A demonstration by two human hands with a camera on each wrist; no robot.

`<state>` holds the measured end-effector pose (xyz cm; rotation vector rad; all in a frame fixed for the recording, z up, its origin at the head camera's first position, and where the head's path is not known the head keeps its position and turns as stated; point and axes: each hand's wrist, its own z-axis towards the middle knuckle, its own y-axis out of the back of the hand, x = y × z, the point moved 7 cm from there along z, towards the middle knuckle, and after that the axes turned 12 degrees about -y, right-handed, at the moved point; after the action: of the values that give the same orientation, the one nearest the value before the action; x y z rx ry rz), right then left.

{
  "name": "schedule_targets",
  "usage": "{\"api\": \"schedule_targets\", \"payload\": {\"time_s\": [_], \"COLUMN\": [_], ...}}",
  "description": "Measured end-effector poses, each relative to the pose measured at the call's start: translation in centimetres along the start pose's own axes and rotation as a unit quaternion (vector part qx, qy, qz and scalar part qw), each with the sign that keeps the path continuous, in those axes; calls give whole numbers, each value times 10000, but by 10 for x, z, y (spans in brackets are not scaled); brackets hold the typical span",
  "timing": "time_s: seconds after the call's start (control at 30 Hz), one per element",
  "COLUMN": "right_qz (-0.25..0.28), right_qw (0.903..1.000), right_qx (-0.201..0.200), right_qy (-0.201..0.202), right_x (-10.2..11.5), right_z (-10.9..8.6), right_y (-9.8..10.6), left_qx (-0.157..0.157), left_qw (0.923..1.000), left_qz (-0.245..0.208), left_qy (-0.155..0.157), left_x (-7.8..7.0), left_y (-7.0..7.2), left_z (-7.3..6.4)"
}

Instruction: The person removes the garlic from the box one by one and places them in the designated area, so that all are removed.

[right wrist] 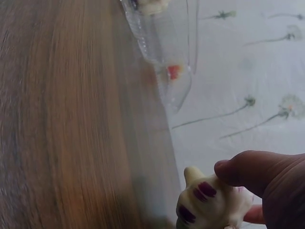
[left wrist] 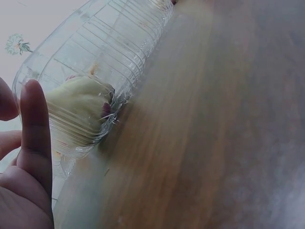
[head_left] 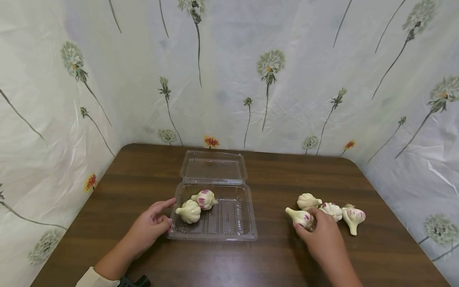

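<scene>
At the left rim of a clear plastic clamshell container (head_left: 229,236), my left hand (head_left: 152,225) rests with its index finger and thumb extended along the edge. Inside the container, on the left, lie two garlic bulbs: a plain cream one (head_left: 189,212) and a purple-streaked one (head_left: 205,199). On the right of the table, my right hand (head_left: 327,235) pinches a purple-marked garlic bulb (head_left: 300,217) between thumb and fingers; the right wrist view shows this garlic bulb (right wrist: 209,202) close up, its stem pointing up-left. Part of it is hidden by the fingers.
Beside the right hand lie three more garlic bulbs: a cream one (head_left: 307,201), a purple-streaked one (head_left: 331,211) and one with its stem toward me (head_left: 354,217). The container's lid (head_left: 214,167) is folded back. A floral sheet (head_left: 222,79) hangs behind the brown table (head_left: 143,171).
</scene>
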<state>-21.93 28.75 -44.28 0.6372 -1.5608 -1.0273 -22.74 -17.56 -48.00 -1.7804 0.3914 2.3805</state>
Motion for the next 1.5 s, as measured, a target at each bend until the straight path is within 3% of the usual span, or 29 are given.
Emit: {"api": "schedule_targets", "payload": {"time_s": [0.27, 1.5], "right_qz": [5, 24], "right_qw": [9987, 9974], "right_qx": [294, 279], "right_qy": [-427, -665], "right_x": [-12, -24], "right_z": [3, 9], "right_y": [1, -6], "left_qx": [-22, -7], "left_qw": [10000, 10000], "left_qz": [-28, 31], "left_qy": [47, 29], "left_x": [-1, -4], "left_y": [0, -1], "left_z": [0, 0]}}
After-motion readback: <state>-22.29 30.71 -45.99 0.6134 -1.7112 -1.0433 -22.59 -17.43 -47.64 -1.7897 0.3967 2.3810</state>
